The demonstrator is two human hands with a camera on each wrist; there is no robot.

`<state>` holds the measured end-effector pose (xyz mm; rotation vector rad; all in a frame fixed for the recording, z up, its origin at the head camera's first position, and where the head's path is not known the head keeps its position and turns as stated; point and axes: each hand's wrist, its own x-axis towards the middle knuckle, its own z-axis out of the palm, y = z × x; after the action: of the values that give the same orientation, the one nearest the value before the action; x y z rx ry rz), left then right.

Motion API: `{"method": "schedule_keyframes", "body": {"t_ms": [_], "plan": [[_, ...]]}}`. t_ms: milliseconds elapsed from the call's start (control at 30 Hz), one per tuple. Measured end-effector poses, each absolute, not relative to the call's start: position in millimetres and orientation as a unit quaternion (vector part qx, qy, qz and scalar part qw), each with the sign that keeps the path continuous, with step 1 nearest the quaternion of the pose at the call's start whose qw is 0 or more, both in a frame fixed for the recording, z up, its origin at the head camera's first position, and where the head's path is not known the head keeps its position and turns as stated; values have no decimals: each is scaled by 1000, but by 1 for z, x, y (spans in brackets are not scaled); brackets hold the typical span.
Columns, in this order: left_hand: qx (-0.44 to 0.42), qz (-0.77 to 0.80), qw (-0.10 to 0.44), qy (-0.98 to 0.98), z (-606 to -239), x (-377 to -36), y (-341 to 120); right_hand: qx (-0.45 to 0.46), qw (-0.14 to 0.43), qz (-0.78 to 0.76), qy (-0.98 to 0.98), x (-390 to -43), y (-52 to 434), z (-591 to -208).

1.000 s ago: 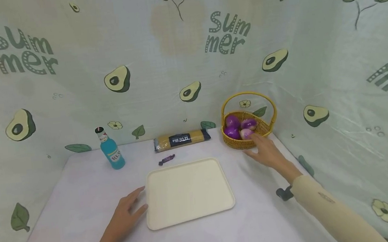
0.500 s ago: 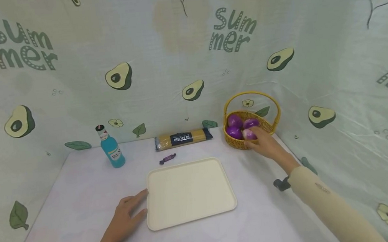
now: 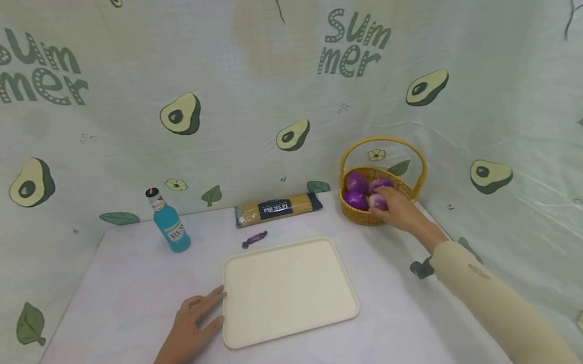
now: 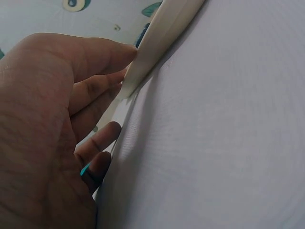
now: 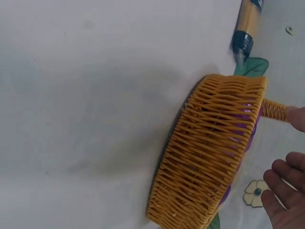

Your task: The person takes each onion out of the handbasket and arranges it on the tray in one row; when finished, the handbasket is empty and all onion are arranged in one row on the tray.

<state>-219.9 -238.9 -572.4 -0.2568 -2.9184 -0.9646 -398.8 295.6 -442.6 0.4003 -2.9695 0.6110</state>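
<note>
The right hand (image 3: 398,210) reaches into the yellow woven wicker basket (image 3: 364,213), fingers on a purple-white onion (image 3: 377,201) not yet lifted, grip unclear, while the flat open left hand (image 3: 192,329) steadies the cream rectangular plastic tray (image 3: 286,289), which holds nothing yet.

A beige long sleeve (image 3: 495,308) with a small faint mark covers the right arm; a dark wrist-mounted device (image 3: 421,268) at its cuff. The left forearm is bare.

Bottle (image 3: 168,221) left of tray (image 3: 287,289), basket (image 3: 381,183) right, packet (image 3: 277,209) seemingly behind.
</note>
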Motion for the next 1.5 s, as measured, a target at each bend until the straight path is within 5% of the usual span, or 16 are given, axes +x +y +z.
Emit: {"method": "schedule_keyframes", "body": {"t_ms": [1500], "plan": [[-92,-317,53,-943,-573,-221,-237,156,-40,186,-969,-463,278,-461]]}}
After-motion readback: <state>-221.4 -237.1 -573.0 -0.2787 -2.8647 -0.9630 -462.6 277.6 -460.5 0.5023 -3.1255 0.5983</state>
